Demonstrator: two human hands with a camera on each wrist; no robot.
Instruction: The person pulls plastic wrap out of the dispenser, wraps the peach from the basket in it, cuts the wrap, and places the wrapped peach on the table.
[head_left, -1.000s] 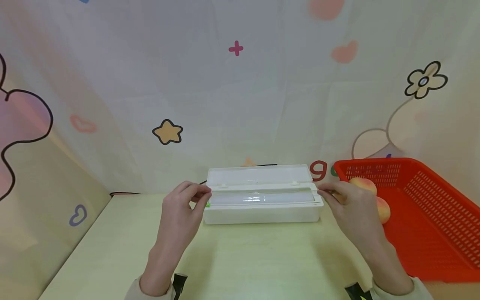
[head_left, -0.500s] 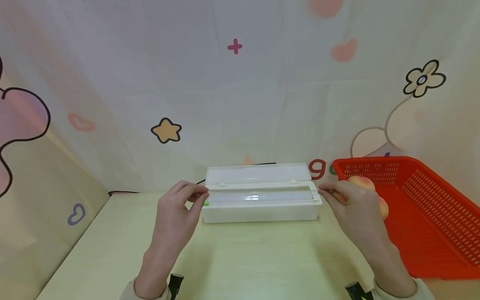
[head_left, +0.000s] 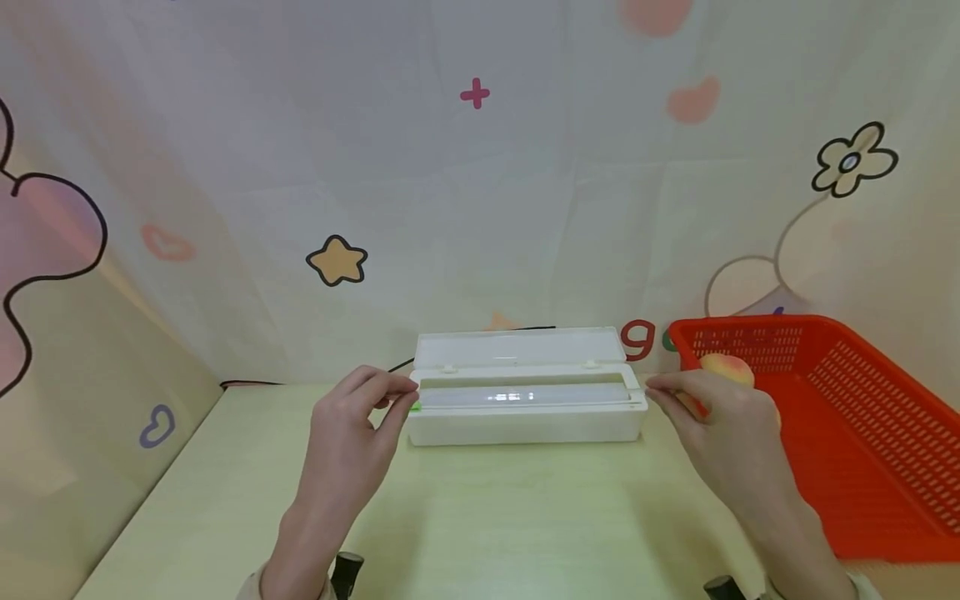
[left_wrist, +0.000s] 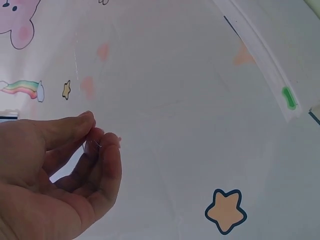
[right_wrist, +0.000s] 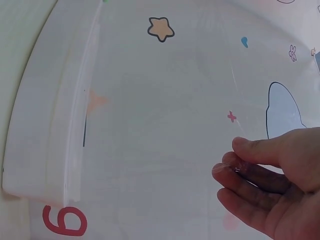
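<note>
Pale cloth printed with cartoon shapes, among them a star (head_left: 337,261) and a flower (head_left: 855,160), hangs behind a light surface (head_left: 525,517). Near the back of the surface lies a long white box (head_left: 525,430), its lid (head_left: 517,348) standing raised at the rear. Inside the box a roll (head_left: 457,397) shines under the light, and a small green tab (left_wrist: 289,98) sits at the box's left end.

Both hands are raised above the surface, one by each end of the box in the head view. Between them spans a clear film (left_wrist: 165,120), so transparent that only thin edge lines and a few glints show; how far it runs toward the box I cannot tell. The left hand's (head_left: 354,442) grip is closed on the film, thumb and fingers pinching one corner. The right hand's (head_left: 723,437) grip pinches the film's other corner, where a glint shows at the fingertips.

On the right stands a red basket (head_left: 832,467) with perforated sides. One peach (head_left: 727,368) shows at its left side, partly hidden behind the right hand
</note>
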